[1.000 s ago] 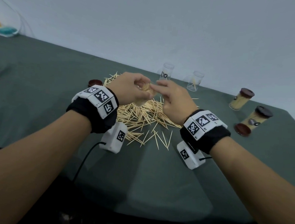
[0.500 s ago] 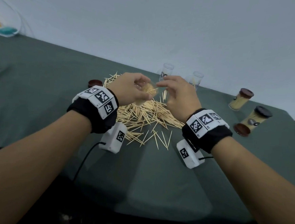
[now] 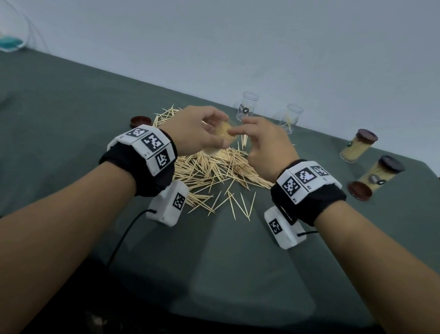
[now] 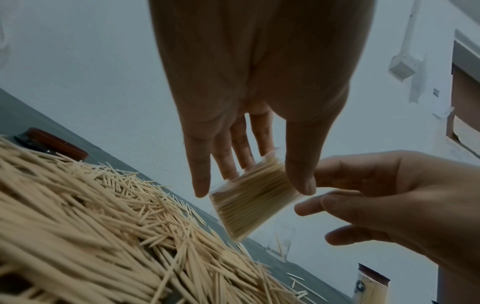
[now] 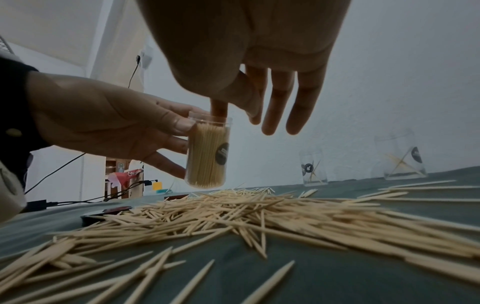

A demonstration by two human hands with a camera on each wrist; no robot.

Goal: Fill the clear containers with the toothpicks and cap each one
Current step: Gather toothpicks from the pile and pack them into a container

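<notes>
Across the dark green cloth-covered table (image 3: 58, 127), under a pale wall, a heap of loose wooden toothpicks (image 3: 213, 171) is lying. Above it the left hand (image 3: 198, 131) is gripping a clear plastic container packed with toothpicks (image 5: 207, 152), uncapped. The right hand (image 3: 268, 147) is hovering with loose fingers, forefinger (image 5: 219, 109) touching its mouth, which only the right wrist view is showing.
</notes>
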